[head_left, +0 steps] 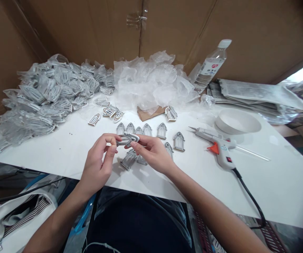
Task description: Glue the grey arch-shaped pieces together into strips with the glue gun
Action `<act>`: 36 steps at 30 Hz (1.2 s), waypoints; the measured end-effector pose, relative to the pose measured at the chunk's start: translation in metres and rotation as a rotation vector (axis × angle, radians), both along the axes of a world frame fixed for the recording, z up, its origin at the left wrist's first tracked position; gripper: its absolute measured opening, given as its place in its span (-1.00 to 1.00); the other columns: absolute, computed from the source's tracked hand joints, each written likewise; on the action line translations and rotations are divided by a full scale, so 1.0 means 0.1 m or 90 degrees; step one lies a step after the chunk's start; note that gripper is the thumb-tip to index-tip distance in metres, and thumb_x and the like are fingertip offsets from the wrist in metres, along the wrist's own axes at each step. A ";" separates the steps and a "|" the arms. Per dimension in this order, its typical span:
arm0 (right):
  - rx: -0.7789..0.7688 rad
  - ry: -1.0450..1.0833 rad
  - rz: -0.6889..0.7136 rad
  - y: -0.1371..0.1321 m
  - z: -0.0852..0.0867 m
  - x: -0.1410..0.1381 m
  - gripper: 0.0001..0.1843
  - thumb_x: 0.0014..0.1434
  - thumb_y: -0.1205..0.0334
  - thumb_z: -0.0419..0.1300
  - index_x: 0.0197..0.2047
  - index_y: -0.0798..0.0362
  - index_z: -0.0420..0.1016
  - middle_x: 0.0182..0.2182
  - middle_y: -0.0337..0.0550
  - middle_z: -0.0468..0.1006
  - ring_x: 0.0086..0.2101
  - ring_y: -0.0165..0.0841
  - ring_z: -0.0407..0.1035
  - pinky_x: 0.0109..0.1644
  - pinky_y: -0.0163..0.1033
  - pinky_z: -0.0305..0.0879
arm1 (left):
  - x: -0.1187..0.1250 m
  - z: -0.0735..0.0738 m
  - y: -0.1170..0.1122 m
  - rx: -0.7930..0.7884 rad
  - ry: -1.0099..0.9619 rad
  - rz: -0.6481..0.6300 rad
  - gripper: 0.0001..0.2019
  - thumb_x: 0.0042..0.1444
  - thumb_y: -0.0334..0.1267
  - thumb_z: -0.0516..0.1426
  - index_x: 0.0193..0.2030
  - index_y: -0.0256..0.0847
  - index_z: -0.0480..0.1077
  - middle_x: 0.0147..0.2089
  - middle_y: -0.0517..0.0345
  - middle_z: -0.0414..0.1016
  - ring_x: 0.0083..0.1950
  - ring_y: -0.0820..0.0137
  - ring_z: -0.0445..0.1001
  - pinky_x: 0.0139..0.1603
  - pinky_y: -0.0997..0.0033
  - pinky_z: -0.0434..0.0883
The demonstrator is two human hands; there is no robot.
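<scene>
Both of my hands grip one small grey arched frame (127, 139), tilted above the white table. My left hand (102, 154) pinches its left end between thumb and fingers. At the other end, the thumb of my right hand (153, 151) presses on top with the fingers behind. Below my hands lie more grey arched frames, one of them tilted (128, 160). Several others stand out in a loose row beyond, including a grey frame (161, 130) and another frame (179, 141) to the right. Small white-and-brown arched pieces (94, 119) lie farther back.
A heap of bagged grey pieces (59, 88) fills the back left. Crumpled clear bags (154, 79) are behind the middle, beside a water bottle (211, 66). On the right are a hot glue gun (221, 147) with its cord and a white round ring (237, 121).
</scene>
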State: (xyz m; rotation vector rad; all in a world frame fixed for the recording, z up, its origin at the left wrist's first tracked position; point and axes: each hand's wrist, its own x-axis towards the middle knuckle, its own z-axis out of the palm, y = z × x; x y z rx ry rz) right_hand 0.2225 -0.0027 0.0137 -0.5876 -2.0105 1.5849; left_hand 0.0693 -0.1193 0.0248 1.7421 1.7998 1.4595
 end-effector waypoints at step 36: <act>-0.016 0.003 -0.010 -0.05 -0.03 0.00 -0.47 0.22 -0.10 0.16 0.04 0.15 0.55 -0.25 -0.11 0.51 -0.32 -0.50 0.25 -0.41 -0.47 0.11 | 0.23 -0.17 0.14 0.159 0.184 0.179 -0.91 0.21 -0.34 0.18 -0.21 -0.20 0.54 -0.40 0.21 0.58 -0.49 0.55 0.42 -0.37 0.55 0.38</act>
